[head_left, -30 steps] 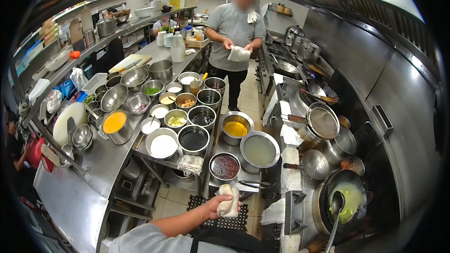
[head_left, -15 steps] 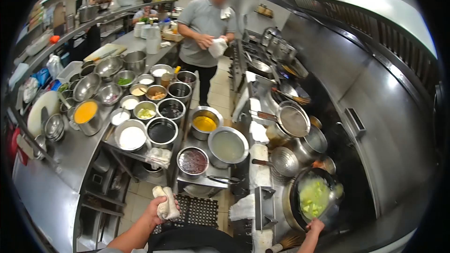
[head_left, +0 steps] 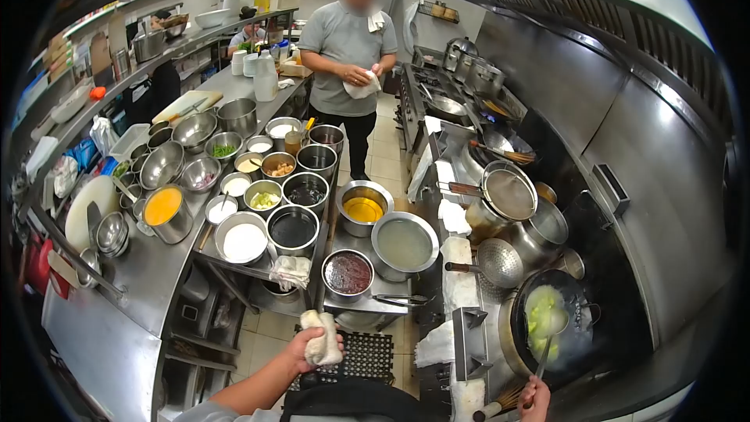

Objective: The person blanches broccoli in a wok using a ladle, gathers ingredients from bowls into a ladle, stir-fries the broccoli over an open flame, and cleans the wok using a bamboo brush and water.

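Perforated skimmer [head_left: 500, 262] beside the wok [head_left: 569, 287]

The person wears a light grey top, its short sleeve [head_left: 223, 413] showing as a small patch of plain cloth above the bare left forearm [head_left: 262, 383]. Black cloth, seemingly an apron [head_left: 359, 405], covers the front of the body in a broad, dark, matte stretch. The left hand [head_left: 299, 349] and right hand [head_left: 535, 401] are both ungloved.
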Tool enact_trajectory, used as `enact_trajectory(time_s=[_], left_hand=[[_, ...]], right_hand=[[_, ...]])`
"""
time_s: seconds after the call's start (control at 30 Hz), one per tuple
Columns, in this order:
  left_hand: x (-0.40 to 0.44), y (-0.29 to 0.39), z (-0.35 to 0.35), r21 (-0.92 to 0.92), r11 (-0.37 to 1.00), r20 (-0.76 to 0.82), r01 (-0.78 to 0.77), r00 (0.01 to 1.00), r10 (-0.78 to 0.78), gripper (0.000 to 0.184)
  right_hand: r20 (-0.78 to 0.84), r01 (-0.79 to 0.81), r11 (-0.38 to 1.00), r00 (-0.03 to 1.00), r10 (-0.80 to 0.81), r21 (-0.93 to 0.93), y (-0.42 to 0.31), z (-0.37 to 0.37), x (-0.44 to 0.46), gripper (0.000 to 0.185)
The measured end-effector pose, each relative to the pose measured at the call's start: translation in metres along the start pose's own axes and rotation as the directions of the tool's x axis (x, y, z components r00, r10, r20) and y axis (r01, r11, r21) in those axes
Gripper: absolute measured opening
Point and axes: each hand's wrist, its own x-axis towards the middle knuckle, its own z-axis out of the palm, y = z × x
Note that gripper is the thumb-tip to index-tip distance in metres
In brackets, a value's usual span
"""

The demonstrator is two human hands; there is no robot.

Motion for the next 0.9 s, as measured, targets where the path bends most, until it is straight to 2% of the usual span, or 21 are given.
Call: enact_trajectory(time_s=[0.03, 0.07, 0.1, 0.13, 0.23, 0.27, 0.3, 0.37, 0.5, 0.57, 0.6, 0.63, 0.67, 0.7, 0.73, 0.77, 0.83, 0.87, 0.9], left_hand=[[0.007, 0.0, 0.001, 0.017, 1.0, 0.03, 0.018, 0.999, -0.018, 0.049], [0.015, 0.0, 0.002, 0.021, 0.999, 0.039, 0.047, 0.998, -0.048, 0.05], [0.021, 0.0, 0.005, 0.024, 0.997, 0.049, 0.077, 0.996, -0.079, 0.05], [0.026, -0.001, 0.008, 0.043, 0.994, 0.044, 0.104, 0.993, -0.106, 0.049], [0.042, -0.006, 0.014, 0.079, 0.987, 0.08, 0.142, 0.986, -0.148, 0.049], [0.045, -0.008, 0.016, 0.078, 0.986, 0.08, 0.144, 0.985, -0.151, 0.049], [0.047, -0.009, 0.019, 0.093, 0.983, 0.073, 0.16, 0.983, -0.167, 0.05], [0.052, -0.012, 0.023, 0.109, 0.978, 0.069, 0.175, 0.981, -0.183, 0.052], [0.054, -0.016, 0.028, 0.084, 0.975, 0.091, 0.205, 0.973, -0.212, 0.052], [0.052, -0.015, 0.026, 0.079, 0.981, 0.108, 0.179, 0.976, -0.187, 0.052], [0.05, -0.015, 0.023, 0.061, 0.985, 0.115, 0.159, 0.98, -0.165, 0.052], [0.048, -0.013, 0.022, 0.055, 0.988, 0.128, 0.144, 0.98, -0.15, 0.052], [0.044, -0.012, 0.022, 0.048, 0.991, 0.138, 0.126, 0.982, -0.131, 0.052], [0.036, -0.01, 0.02, 0.039, 0.994, 0.143, 0.104, 0.984, -0.109, 0.051], [0.028, -0.007, 0.02, 0.05, 0.996, 0.093, 0.074, 0.993, -0.079, 0.051], [0.02, -0.007, 0.018, 0.035, 0.998, 0.089, 0.047, 0.995, -0.05, 0.051], [0.003, -0.001, 0.012, 0.028, 0.999, 0.045, -0.024, 0.999, 0.022, 0.05], [-0.007, 0.0, 0.01, 0.02, 0.998, 0.015, -0.057, 0.998, 0.057, 0.048], [-0.017, -0.001, 0.005, 0.012, 0.997, -0.001, -0.075, 0.997, 0.075, 0.048]], right_hand=[[-0.004, -0.01, 1.0, 1.0, 0.01, 0.003, 0.007, -0.005, -0.005, 0.01], [-0.018, 0.204, 0.912, 0.974, -0.225, -0.356, 0.016, -0.01, -0.008, 0.009], [0.056, 0.359, 0.657, 0.899, -0.435, -0.663, 0.024, -0.017, -0.016, 0.01], [0.281, 0.412, 0.098, 0.758, -0.588, -0.906, 0.02, -0.014, -0.064, 0.041], [0.219, 0.429, 0.18, 0.724, -0.654, -0.885, 0.029, -0.021, -0.089, 0.041], [0.323, 0.521, 0.085, 0.639, -0.698, -0.849, 0.035, -0.043, -0.066, 0.039], [0.321, 0.519, 0.085, 0.639, -0.699, -0.85, 0.032, -0.046, -0.072, 0.039], [0.226, 0.4, 0.289, 0.843, -0.489, -0.87, 0.023, -0.052, -0.092, 0.036], [0.185, 0.332, 0.314, 0.89, -0.417, -0.89, 0.025, -0.069, -0.057, 0.035], [0.506, 0.509, -0.189, 0.609, -0.61, -0.84, 0.028, -0.059, -0.027, 0.034], [0.532, 0.546, -0.242, 0.469, -0.705, -0.802, 0.035, -0.06, 0.004, 0.029], [0.542, 0.554, -0.254, 0.451, -0.709, -0.793, 0.024, -0.049, 0.006, 0.029], [0.349, 0.559, 0.179, 0.704, -0.618, -0.81, 0.012, -0.036, 0.008, 0.025], [0.206, 0.409, 0.569, 0.898, -0.388, -0.714, 0.004, -0.022, 0.009, 0.021], [0.222, 0.433, 0.614, 0.893, -0.392, -0.66, -0.002, -0.021, 0.029, 0.02], [0.249, 0.449, 0.597, 0.887, -0.39, -0.665, -0.011, -0.025, 0.046, 0.02], [0.094, 0.324, 0.813, 0.943, -0.32, -0.484, -0.025, -0.017, 0.074, 0.023], [0.097, 0.368, 0.753, 0.92, -0.379, -0.546, -0.032, -0.018, 0.087, 0.029], [0.165, 0.52, 0.575, 0.814, -0.556, -0.632, -0.03, -0.023, 0.116, 0.027]])
